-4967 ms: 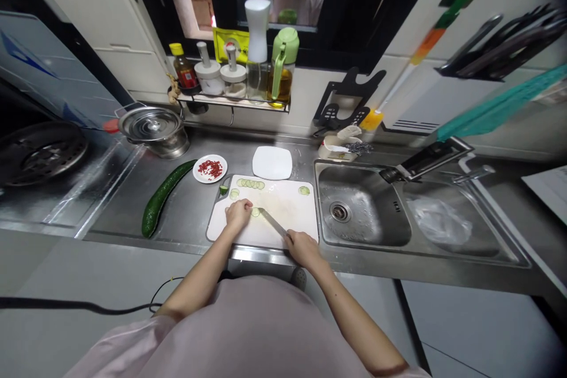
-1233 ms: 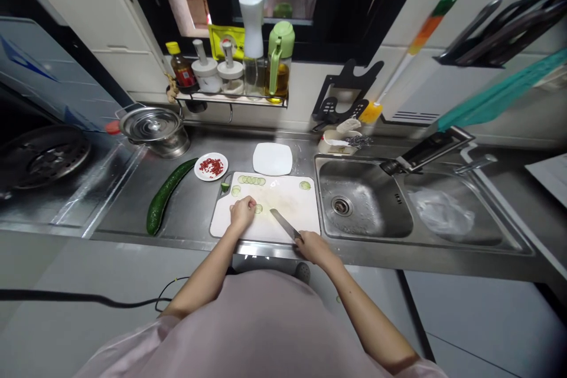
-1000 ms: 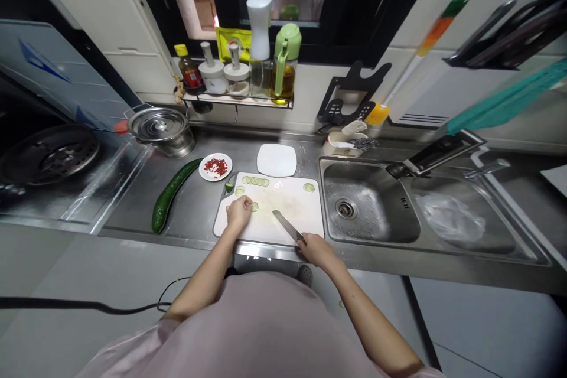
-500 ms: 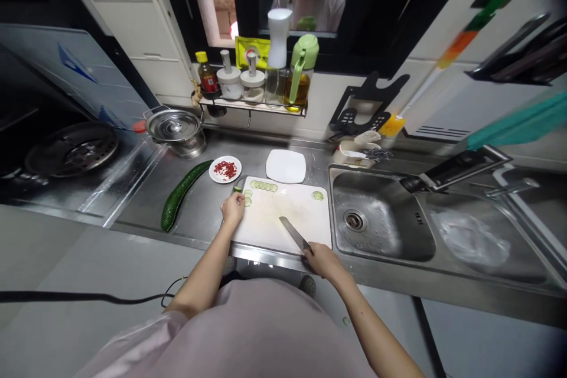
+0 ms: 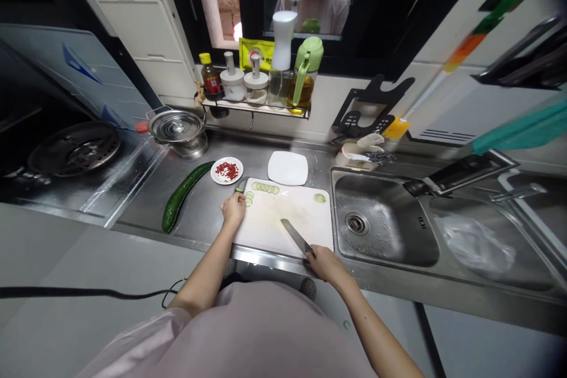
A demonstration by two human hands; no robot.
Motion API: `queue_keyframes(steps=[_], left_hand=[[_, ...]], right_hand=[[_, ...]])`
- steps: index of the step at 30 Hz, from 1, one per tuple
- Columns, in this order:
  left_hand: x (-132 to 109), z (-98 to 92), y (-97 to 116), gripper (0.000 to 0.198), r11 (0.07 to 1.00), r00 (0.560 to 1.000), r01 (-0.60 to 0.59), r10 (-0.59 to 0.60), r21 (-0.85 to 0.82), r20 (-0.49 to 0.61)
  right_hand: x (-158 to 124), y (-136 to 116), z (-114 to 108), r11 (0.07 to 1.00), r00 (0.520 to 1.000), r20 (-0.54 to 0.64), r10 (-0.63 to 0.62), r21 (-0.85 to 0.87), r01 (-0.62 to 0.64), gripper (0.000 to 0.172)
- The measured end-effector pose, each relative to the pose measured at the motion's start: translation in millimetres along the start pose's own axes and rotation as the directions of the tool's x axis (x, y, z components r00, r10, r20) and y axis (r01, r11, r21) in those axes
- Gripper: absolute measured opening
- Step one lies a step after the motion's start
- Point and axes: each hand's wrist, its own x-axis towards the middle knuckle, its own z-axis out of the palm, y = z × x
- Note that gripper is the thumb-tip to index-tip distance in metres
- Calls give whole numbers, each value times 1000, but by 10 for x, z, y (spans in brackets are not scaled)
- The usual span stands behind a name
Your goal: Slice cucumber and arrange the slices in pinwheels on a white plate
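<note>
My left hand (image 5: 233, 209) is at the left edge of the white cutting board (image 5: 283, 235), its fingers pinched together on a small green cucumber piece (image 5: 239, 190) that shows just past the fingertips. Beside those fingers, a few cucumber slices (image 5: 249, 198) overlap on the board. A row of cucumber slices (image 5: 265, 188) lies along the far edge, and a small pile of slices (image 5: 319, 198) sits in the far right corner. My right hand (image 5: 322, 262) grips a kitchen knife (image 5: 296, 236) by its handle, the blade slanting over the board's middle with its tip pointing away and left.
Left of the board lie a whole cucumber (image 5: 181, 198) and a small plate of chopped red pieces (image 5: 227, 171). A white square plate (image 5: 287, 168) is behind the board. To the right is the sink (image 5: 385, 230); a lidded steel pot (image 5: 178, 133) stands far left, below a condiment shelf (image 5: 257, 107).
The view has shifted slightly. Beyond my left fingertips, the green cucumber piece looks thinner and has tilted. My right hand and the knife have stayed almost still.
</note>
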Motion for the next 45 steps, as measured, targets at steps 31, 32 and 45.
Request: queue_keyframes(steps=[31, 32, 45], left_hand=[[168, 440, 1006, 34, 938, 944, -307, 279, 161, 179], [184, 447, 1016, 33, 934, 940, -316, 285, 168, 187], [133, 340, 993, 12, 982, 963, -183, 188, -43, 191]], right_hand=[[-73, 136, -148, 995, 994, -75, 84, 59, -80, 34], [-78, 138, -148, 995, 994, -71, 86, 61, -82, 34], [-90, 214, -26, 989, 989, -103, 107, 109, -96, 33]])
